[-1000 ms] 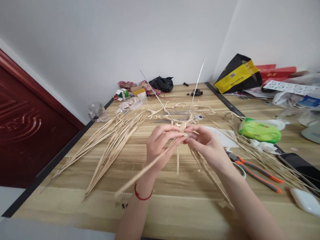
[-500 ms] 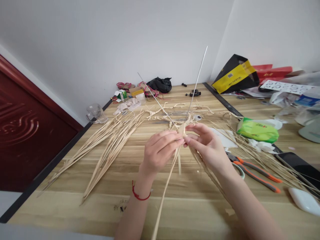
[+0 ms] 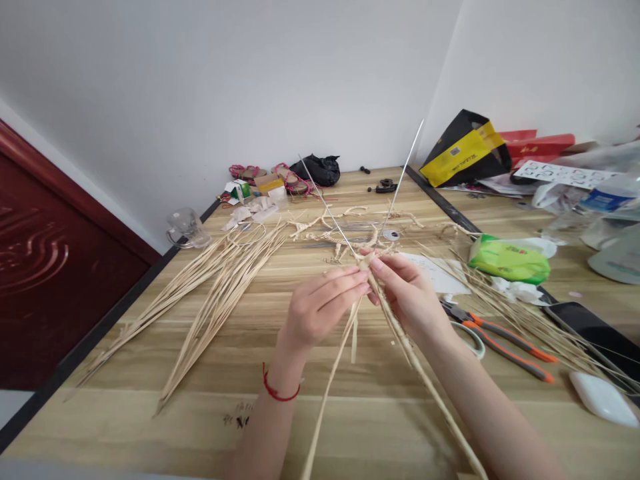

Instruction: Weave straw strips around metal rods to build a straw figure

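Note:
Above the middle of the table, my left hand (image 3: 325,300) and my right hand (image 3: 407,287) meet fingertip to fingertip. Both are closed on a pale straw-coloured woven piece (image 3: 366,261), small and mostly covered by the fingers. Two thin metal wires (image 3: 327,210) fan out from it, away from me. Toward me trail a loose pale strip (image 3: 330,387) on the left and a longer wrapped strand (image 3: 417,363) passing under my right wrist. Behind the fingers lie twisted straw pieces (image 3: 303,229) and a small round metal disc (image 3: 392,235).
Bundles of straw strips (image 3: 223,307) spread on the left, near a glass mug (image 3: 187,228). To the right lie orange-handled pliers (image 3: 513,337), a tape roll (image 3: 473,339), a green tissue pack (image 3: 510,258), a phone (image 3: 595,333) and a white case (image 3: 603,399). A black-yellow bag (image 3: 465,150) stands behind.
The woven piece has tilted, and its wires have swung right and lower. My right thumb has shifted up onto it. The wrapped strand now shows farther toward me, beside my right forearm.

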### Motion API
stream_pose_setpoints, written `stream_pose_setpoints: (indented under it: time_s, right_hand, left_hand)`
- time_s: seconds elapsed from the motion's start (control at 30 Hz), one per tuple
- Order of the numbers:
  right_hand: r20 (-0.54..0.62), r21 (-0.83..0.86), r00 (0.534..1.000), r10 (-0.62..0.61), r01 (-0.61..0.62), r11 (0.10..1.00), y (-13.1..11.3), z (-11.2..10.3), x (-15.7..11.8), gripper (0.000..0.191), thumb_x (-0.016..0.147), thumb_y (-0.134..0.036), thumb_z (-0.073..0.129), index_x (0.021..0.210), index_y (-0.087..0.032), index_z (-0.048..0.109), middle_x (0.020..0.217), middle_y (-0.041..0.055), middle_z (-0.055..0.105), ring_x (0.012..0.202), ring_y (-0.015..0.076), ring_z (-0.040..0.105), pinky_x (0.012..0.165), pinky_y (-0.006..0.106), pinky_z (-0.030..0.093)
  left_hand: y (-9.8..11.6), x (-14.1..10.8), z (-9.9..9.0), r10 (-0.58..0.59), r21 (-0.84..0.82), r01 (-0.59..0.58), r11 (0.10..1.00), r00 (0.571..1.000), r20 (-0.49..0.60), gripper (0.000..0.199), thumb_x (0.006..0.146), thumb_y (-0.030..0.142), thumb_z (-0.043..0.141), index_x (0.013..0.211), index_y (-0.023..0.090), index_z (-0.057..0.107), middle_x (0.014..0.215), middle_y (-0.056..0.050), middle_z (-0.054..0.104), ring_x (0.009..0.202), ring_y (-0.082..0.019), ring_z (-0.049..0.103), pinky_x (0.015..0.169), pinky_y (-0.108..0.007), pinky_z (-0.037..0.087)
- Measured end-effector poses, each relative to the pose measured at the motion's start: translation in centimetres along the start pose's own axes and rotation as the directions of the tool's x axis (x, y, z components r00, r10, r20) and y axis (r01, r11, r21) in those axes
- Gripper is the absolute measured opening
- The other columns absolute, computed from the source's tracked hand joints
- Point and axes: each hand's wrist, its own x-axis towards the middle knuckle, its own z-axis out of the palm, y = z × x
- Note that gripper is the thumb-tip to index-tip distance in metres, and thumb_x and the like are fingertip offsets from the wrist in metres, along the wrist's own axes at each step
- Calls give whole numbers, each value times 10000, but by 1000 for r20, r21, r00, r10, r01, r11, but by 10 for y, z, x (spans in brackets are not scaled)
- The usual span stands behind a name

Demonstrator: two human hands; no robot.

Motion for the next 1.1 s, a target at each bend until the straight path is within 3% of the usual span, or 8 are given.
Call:
stream_pose_setpoints:
  time_s: [0.1,0.27,0.53,0.7,0.8,0.9,1.1]
  right_hand:
    - [1,-1,1000,3,-3,1000,0,0,0,188,745,-399,752,748,-225,682,875,9,686,520,93,509,429,227,441]
    - [0,21,1000,-11,11,1000,-1,-4,0,149,759,-366,750,775,-228,698,722,-14,645,492,91,502,420,216,429]
    - [-42,21,999,-10,11,1000,-5,-6,0,151,756,-374,749,773,-232,703,700,-16,644,503,101,534,426,218,472]
    - [-124,-48,990,-64,58,997,-7,-5,1,166,707,-359,790,753,-222,710,853,19,701,630,128,607,482,217,524]
    - [-140,8,990,0,1,1000,-9,-5,1,202,667,-367,814,720,-202,710,787,15,695,584,115,588,439,200,495]
    - [-93,95,990,105,-96,991,-10,-4,3,237,641,-372,829,744,-182,733,663,-6,660,495,79,534,402,174,448]
    - [-52,164,985,166,-156,974,-8,-4,8,236,640,-356,831,753,-171,737,645,-7,660,502,67,507,429,172,408]
  left_hand:
    - [2,0,1,34,52,-33,998,999,-11,325,868,78,596,1181,167,610,1145,-63,712,1135,-198,639,932,-349,592]
    - [7,3,4,87,97,-86,992,996,-8,347,838,46,629,1180,93,594,1103,-105,724,1144,-202,633,949,-328,584]
    - [11,7,4,110,175,-111,978,994,17,297,837,52,636,1128,112,626,1072,-80,736,1110,-195,654,967,-330,564]
    - [8,10,2,171,289,-180,940,984,55,235,807,98,694,1037,130,661,1061,-51,744,1022,-191,686,893,-332,556]
    - [9,10,3,195,323,-194,926,980,29,187,802,111,704,985,141,675,1019,-28,754,968,-170,688,871,-318,524]
    - [9,10,4,175,358,-166,919,985,7,120,822,108,679,926,169,677,883,9,756,868,-145,666,863,-320,481]
    - [3,12,4,31,309,-78,948,987,156,73,843,131,647,794,185,651,735,14,669,759,-144,563,726,-301,421]
